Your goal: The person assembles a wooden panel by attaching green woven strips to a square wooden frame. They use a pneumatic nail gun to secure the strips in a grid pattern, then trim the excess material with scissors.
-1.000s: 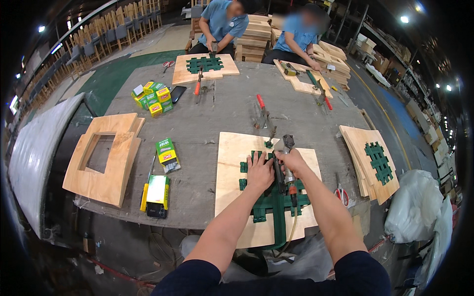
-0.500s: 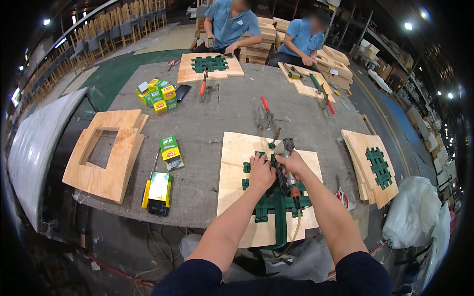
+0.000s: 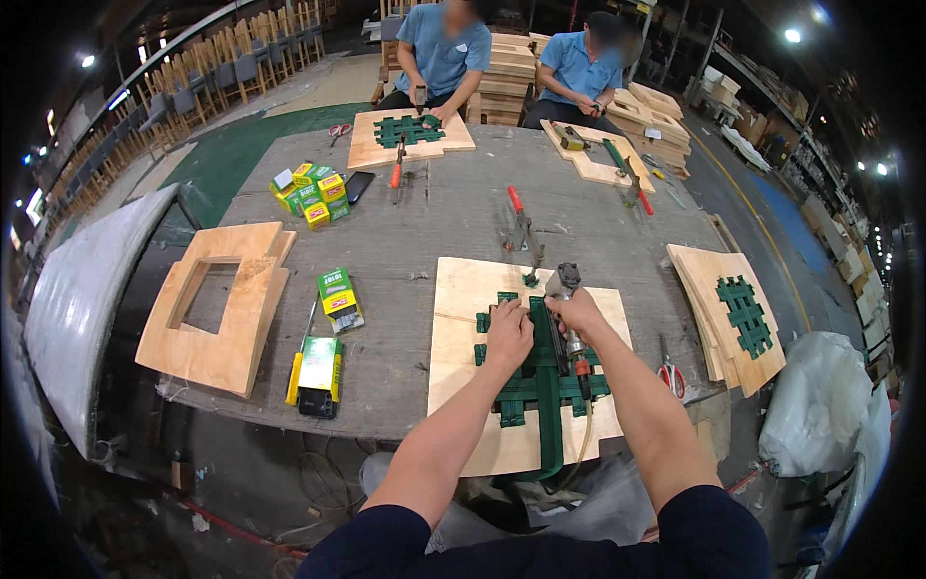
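An air tool [image 3: 565, 283] is gripped by the right hand [image 3: 579, 314], closed around its body, above a wooden panel [image 3: 461, 289] at the near side of a gray bench [image 3: 405, 227]. The left hand [image 3: 508, 333] is rested beside it on woven green webbing [image 3: 547, 415]; whether a strap is pinched cannot be told. The 2 hands are held near each other but apart, the left apparently so that the webbing is kept flat, the right so that the tool is steadied. The webbing is laid across the panel, 1 long strap draped over the near edge. A red-handled clamp [image 3: 523, 232] is set at the far edge, presumably for anchoring. An open carton [image 3: 338, 297] and scissors [image 3: 672, 379] are placed on either side, probably for easy reach. The bench's worn top is shared with 2 co-workers in blue shirts, seated opposite; beyond, rows of chairs [image 3: 246, 66] are lined up under workshop lights.
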Motion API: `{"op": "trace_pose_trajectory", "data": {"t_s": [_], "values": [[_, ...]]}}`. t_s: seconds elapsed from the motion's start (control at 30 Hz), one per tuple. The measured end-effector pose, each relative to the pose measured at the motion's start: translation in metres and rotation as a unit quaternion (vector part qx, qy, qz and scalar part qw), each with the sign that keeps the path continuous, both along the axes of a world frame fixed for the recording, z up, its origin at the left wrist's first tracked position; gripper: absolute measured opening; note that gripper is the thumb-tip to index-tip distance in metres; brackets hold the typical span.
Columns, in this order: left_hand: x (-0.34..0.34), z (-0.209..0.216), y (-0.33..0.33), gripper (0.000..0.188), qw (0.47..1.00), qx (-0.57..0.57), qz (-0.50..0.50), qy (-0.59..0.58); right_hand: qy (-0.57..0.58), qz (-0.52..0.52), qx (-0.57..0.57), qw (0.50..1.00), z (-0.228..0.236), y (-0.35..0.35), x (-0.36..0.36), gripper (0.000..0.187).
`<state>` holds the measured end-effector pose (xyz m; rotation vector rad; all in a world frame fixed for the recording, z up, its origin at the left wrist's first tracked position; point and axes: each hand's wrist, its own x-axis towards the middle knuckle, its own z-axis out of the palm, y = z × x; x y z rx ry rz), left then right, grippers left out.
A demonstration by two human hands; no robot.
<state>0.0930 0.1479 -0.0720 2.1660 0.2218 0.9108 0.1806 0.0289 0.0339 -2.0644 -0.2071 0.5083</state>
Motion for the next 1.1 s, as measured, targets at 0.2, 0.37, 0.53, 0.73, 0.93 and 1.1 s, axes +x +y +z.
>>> {"op": "trace_pose_trajectory", "data": {"t_s": [0.2,0.37,0.53,0.73,0.93,1.1], "values": [[-0.141,0.021,-0.118,0.02,0.896,-0.364,-0.234,0.103,0.108,-0.045,-0.01,0.993,-0.036,-0.073,0.018,0.035],[-0.282,-0.012,-0.135,0.045,0.81,-0.322,-0.332,0.36,0.122,-0.074,0.023,0.989,-0.04,-0.091,0.042,0.043],[-0.277,-0.068,-0.145,0.073,0.942,-0.126,-0.188,0.249,-0.061,-0.115,-0.174,0.976,-0.055,-0.137,0.062,0.067],[-0.247,-0.051,-0.169,0.04,0.845,-0.403,-0.235,0.262,-0.195,-0.097,-0.277,0.936,-0.046,-0.165,0.027,0.056],[-0.288,-0.008,-0.165,0.039,0.822,-0.306,-0.299,0.376,0.1,0.009,0.021,0.995,-0.076,-0.207,-0.095,0.051],[-0.325,-0.01,-0.173,0.028,0.686,-0.437,-0.447,0.373,0.462,0.011,0.295,0.836,-0.082,-0.167,-0.22,0.049]]}}
